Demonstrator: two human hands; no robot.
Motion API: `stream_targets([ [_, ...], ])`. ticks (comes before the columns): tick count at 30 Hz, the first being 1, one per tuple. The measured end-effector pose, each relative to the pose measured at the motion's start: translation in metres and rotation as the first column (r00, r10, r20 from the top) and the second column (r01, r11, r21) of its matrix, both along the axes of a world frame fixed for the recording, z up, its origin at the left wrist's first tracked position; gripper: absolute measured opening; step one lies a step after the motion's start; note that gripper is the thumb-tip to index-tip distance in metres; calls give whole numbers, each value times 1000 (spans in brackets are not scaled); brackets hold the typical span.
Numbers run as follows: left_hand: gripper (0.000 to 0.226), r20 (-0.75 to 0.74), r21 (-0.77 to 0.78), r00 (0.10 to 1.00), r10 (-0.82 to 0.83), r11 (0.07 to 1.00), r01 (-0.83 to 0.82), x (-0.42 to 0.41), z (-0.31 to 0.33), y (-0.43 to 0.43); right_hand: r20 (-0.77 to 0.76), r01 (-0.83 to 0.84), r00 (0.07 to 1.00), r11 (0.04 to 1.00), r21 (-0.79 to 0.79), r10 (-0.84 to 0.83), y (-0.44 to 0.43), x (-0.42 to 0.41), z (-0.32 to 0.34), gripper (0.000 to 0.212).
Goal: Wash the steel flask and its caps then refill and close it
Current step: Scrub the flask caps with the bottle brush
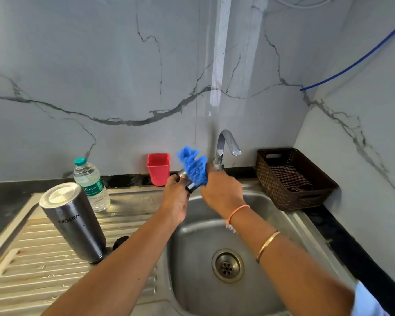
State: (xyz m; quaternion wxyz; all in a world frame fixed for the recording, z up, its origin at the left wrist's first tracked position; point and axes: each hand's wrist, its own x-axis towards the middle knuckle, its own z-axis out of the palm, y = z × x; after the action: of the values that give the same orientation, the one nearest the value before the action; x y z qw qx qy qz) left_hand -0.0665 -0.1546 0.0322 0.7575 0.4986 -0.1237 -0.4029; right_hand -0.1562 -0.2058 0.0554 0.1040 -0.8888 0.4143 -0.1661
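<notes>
A: Left hand [175, 197] grips a small steel cap with a black rim [187, 181] over the steel sink [281, 215]. Right hand [221, 190] is closed on a blue mesh scrubber [193, 164], rubbing it.

B: Rotate the cap, work the rim. Flask?

A: Inverted steel flask [74, 221] on the ribbed drainboard [32, 265], black cap [120, 241] just behind. Clear water bottle [91, 184], red plastic cup [158, 168], brown basket [292, 179] nearby; nothing blocks.

The scrubber [193, 165] is bright blue. The flask [72, 221] is dark brushed steel with a silvery base and black lettering. The cup [158, 168] is red. The water bottle [91, 184] is clear with a teal cap and green label. The basket [292, 179] is dark brown weave, holding a brown checked cloth [290, 180]. The wall [100, 76] is white marble with grey veins; the bench [7, 197] is black.
</notes>
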Motion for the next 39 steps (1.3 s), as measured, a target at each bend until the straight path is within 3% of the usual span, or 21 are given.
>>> stream_targets([
  [2,13,24,-3,1000,-10,1000,10,3,-3,1,53,33,998,998,49,-36,-10,-3,7,38],
  [7,14,-191,-92,976,103,988,-122,22,-7,5,-35,-13,999,996,88,17,1,-14,-7,37],
  [12,18,-30,-8,999,25,1000,-25,18,-12,9,-10,-29,1000,998,58,30,-2,-8,0,37],
  [15,18,-85,-88,995,51,994,-58,19,-2,10,-14,26,1000,997,71,-25,-11,-16,2,36],
  [18,16,-113,-107,985,132,984,-144,33,1,10,-54,-48,997,997,68,51,9,-20,-10,36],
  [23,16,97,-2,995,-20,1000,21,21,-9,11,3,-47,999,996,73,47,7,-6,-5,40],
  [25,19,74,-38,997,-36,999,39,19,-12,13,53,-11,999,992,129,4,0,-9,-2,41],
  [29,16,-100,-61,991,86,994,-92,32,-21,17,7,-49,999,988,146,49,15,-17,-16,38],
  [32,18,-10,-6,998,60,998,-60,35,-25,16,12,-87,996,986,140,86,17,-13,-20,36],
  [35,19,10,-46,1000,-15,999,16,28,-18,14,50,-8,999,987,160,0,-2,-12,-10,40],
  [39,15,-73,-85,991,112,989,-118,38,-9,10,-12,-36,999,991,125,38,8,-20,-17,37],
])
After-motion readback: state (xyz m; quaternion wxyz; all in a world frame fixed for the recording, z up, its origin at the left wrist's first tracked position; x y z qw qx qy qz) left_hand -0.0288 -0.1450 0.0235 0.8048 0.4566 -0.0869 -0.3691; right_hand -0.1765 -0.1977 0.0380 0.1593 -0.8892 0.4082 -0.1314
